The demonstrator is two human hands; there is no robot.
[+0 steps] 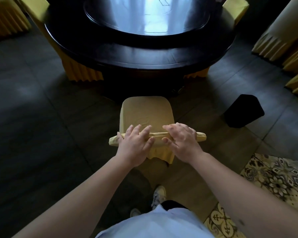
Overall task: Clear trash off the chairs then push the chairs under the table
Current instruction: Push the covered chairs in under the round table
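Dark polished wood table (144, 55) fills the top, and our yellow-covered chair (146, 114) stands just short of its edge with a bare seat (no trash we can see). The cloth cover looks soft and slippy, so we'd push through the stiff top rail. Left hand (134, 143) and right hand (182, 140) both rest there, fingers spread and curled over it.

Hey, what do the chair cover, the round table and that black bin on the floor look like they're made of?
Chair cover: soft yellow cloth, matte; it wrinkles on the seat and hangs in folds.
Round table: probably dark lacquered wood; its top mirrors the window light.
Black bin: smooth and matte, likely plastic, though the dim light leaves that open.
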